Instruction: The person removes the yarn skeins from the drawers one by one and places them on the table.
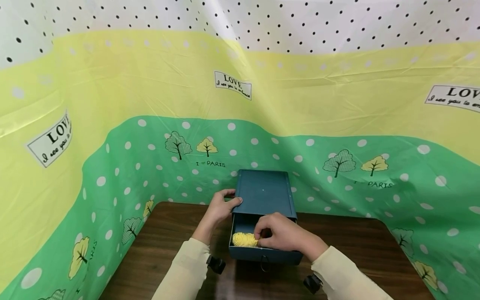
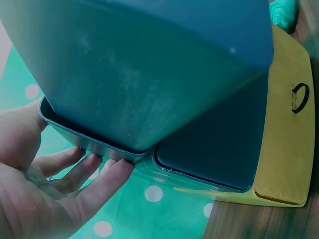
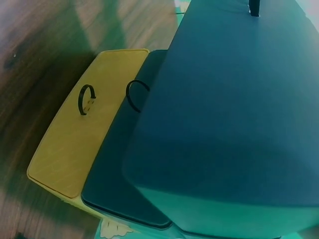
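My right hand (image 1: 283,235) is nearest to me, reaching down into the open drawer (image 1: 262,252) of the dark blue box (image 1: 264,191). Its fingers are curled and pinch the yellow yarn ball (image 1: 244,239), which lies inside the drawer toward its left side. The drawer is pulled out toward me, and a small ring handle (image 1: 264,263) hangs from its front face. The box stands on the brown wooden table (image 1: 168,250), near the table's far edge.

My left hand (image 1: 221,206) is a little further off, at the left side of the box: the thumb lies along the top edge and the fingers wrap round the side wall, steadying it. In the left wrist view the fingers (image 2: 94,184) are nearly straight and press against the lower rim of the box. Both wrist views show a yellow drawer front (image 3: 75,144) with its own ring handle below the blue one.

Beyond the box rises a cloth backdrop (image 1: 337,125), green with white dots and small trees at the bottom, yellow above, then white with black dots at the top.
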Motion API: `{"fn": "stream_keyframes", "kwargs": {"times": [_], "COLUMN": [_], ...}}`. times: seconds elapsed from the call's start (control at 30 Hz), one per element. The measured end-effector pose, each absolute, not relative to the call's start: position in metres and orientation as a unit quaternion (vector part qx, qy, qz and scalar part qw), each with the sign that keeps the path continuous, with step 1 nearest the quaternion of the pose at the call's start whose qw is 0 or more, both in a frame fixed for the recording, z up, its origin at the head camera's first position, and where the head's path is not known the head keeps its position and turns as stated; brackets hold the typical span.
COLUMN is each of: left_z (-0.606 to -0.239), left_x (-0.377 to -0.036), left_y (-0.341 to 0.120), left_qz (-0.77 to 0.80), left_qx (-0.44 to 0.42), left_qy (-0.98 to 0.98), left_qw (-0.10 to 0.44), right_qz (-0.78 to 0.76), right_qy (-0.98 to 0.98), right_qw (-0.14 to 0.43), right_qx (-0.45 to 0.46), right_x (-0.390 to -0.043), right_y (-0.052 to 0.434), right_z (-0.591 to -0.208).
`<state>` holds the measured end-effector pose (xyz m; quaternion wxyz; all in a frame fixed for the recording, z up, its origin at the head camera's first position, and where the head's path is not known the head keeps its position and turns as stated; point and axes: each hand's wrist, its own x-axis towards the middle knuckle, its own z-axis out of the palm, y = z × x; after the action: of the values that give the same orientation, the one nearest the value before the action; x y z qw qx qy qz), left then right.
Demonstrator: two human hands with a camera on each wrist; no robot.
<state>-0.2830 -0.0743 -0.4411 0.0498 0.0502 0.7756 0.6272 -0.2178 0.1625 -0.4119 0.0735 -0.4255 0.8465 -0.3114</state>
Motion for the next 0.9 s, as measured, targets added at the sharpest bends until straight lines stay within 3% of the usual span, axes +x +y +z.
{"fn": "stream_keyframes", "kwargs": {"times": [0.9], "left_z": [-0.441], "left_x": [-0.282], "left_y": [-0.075], "left_qz": [0.629], "left_qx": [0.051], "left_qy": [0.774], "left_qw": [0.052], "right_qz": [-0.345], "right_qy": [0.857], "right_qw": [-0.014], "right_qx": [-0.383], "right_x": [-0.204], "right_y": [0.192], "right_z": [-0.392]}}
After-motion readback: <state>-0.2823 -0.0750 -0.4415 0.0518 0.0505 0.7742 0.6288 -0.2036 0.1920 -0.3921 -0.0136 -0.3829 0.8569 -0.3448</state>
